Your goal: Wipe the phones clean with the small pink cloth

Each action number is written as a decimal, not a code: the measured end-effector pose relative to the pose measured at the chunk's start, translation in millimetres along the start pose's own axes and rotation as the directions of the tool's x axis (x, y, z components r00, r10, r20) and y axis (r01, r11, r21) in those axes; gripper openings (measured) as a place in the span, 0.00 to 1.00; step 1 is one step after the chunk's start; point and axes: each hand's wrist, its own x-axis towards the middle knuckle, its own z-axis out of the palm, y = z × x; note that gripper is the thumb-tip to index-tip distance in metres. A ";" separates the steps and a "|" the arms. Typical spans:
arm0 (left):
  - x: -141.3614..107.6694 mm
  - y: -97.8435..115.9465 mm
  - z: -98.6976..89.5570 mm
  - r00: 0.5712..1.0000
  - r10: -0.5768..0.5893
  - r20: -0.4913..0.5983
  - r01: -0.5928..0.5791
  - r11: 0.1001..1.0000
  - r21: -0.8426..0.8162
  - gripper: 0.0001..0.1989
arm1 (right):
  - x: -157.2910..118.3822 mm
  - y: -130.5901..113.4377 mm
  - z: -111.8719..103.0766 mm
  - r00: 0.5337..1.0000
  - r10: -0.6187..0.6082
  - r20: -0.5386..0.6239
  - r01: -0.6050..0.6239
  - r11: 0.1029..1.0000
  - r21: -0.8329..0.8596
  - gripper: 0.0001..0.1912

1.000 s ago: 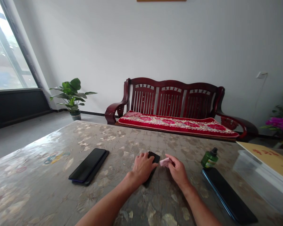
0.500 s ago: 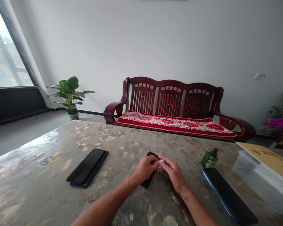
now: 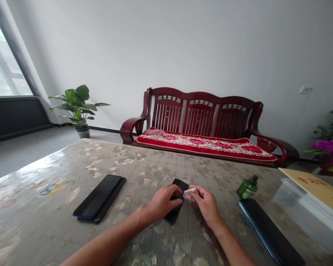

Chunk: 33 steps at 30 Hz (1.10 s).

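Observation:
A black phone point(image 3: 173, 217) lies flat on the patterned tabletop in front of me, partly covered by my left hand point(image 3: 165, 201). The thumb and fingers of that hand are apart over the phone, with nothing visible between them; whether they touch its screen I cannot tell. Just right of the phone, my right hand point(image 3: 207, 207) is closed in a pinch on a small folded whitish-pink tissue point(image 3: 190, 193). The tissue sits at the phone's right edge, close to my left fingertips.
Two stacked phones point(image 3: 98, 197) lie to the left, beyond them coloured rubber bands point(image 3: 54, 187). On the right are a green bottle point(image 3: 247, 187), more stacked phones point(image 3: 270, 231) and a clear plastic box point(image 3: 296, 207) under tan cardboard point(image 3: 313, 181). A wooden bench point(image 3: 199, 118) stands behind the table.
My hands have moved apart. The left has let go of the tissue, shifted left and spread its thumb and fingers over the phone. The tissue stays in my right hand.

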 end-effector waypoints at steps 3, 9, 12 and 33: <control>-17.8 -11.5 -22.0 0.982 0.121 0.144 -0.145 0.974 0.174 0.25 | 3.4 6.6 -7.0 0.983 -0.094 -0.159 0.066 0.983 -0.174 0.20; -47.5 -20.5 -26.6 0.969 0.078 0.236 -0.142 0.954 0.266 0.33 | 4.9 9.8 0.5 0.892 -0.443 -0.090 0.353 0.807 -0.474 0.13; -55.5 -15.9 -12.6 0.973 0.065 0.222 -0.122 0.959 0.255 0.29 | 1.0 4.7 9.9 0.838 -0.546 0.019 0.469 0.701 -0.537 0.14; -60.6 -11.4 -6.1 0.915 0.276 0.295 -0.357 0.894 0.271 0.20 | -7.9 -26.2 27.2 0.736 -0.406 0.541 0.668 0.314 -0.674 0.12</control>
